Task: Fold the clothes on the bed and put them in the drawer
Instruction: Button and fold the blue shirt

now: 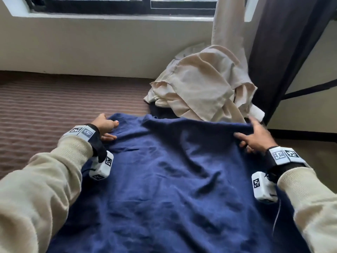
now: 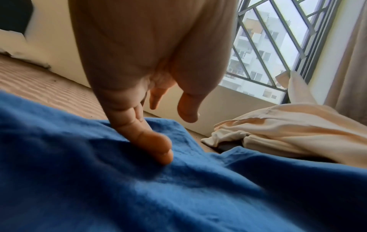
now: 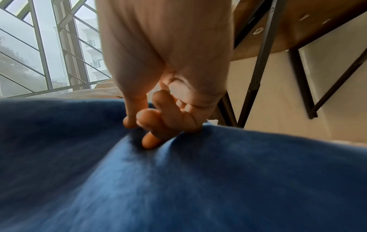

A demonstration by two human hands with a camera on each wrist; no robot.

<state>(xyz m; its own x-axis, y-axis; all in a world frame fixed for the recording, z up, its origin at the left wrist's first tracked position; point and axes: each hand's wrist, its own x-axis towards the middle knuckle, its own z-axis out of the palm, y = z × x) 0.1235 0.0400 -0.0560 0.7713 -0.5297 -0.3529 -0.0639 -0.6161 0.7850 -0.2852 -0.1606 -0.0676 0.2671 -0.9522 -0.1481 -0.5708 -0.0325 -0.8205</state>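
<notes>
A big shirt (image 1: 173, 179) lies spread out on the bed (image 1: 54, 99), close to the person. The left hand (image 1: 104, 127) rests on the shirt's far left corner. The right hand (image 1: 255, 136) is at the shirt's far right corner, with its fingers (image 3: 158, 125) pushed into the cloth. Behind the shirt, on the right, sits a pile of clothes (image 1: 204, 84), just touching the shirt's far edge. A wall stands behind the bed, with a window (image 1: 127, 4) up in it. A curtain (image 1: 284, 52) hangs to the right of the pile.
</notes>
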